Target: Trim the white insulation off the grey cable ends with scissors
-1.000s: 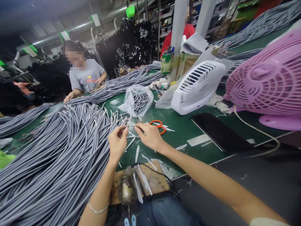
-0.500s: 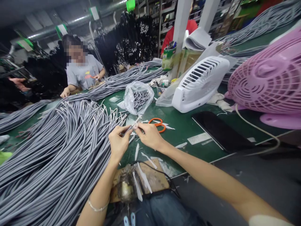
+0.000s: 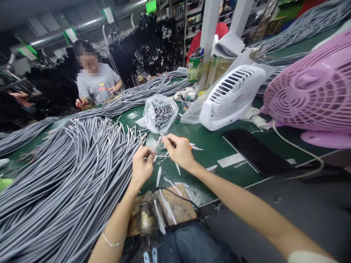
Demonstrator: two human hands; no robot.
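My left hand is closed in a pinch on a thin cable end with a whitish stripped tip, which points up and to the right. At the upper end of that tip, the thumb and fingers of my right hand are pinched together; what exactly lies between them is too small to make out. Orange-handled scissors lie mostly hidden behind my right hand. A large bundle of grey cables with pale ends spreads beside my left hand. White scrap strips lie below both hands.
A clear plastic bag of short grey pieces stands ahead. To the right are a white fan, a pink fan and a black phone. A small motor-like device sits near my lap. A co-worker sits across the table.
My hands have moved slightly apart, the right one shifting up and right, covering more of the scissors. More of the whitish tip shows between them. The co-worker's hand has lifted slightly.
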